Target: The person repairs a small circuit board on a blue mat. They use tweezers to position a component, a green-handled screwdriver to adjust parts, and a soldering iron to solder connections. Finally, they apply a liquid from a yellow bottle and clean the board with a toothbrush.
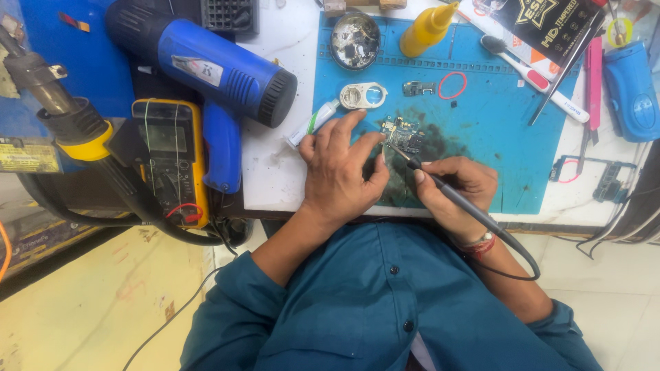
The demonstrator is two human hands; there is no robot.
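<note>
Teal cotton shirt (385, 302) — right fingers (450, 180) pinching slim soldering iron (454, 196), left fingers (354, 148) (splayed) pinning circuit board (404, 134).

The left hand (342, 172) lies flat on the blue mat (495, 137) on the desk (275, 178), its fingers (361, 148) pressing a small circuit board (402, 134). The right hand (457, 189) grips a black soldering iron (454, 196) like a pen, its tip touching the board's lower edge. Just beyond the board lie a white tube (313, 124) and a round metal ring piece (362, 95). A blue heat gun (206, 75) and a yellow multimeter (168, 158) sit well to the left.
</note>
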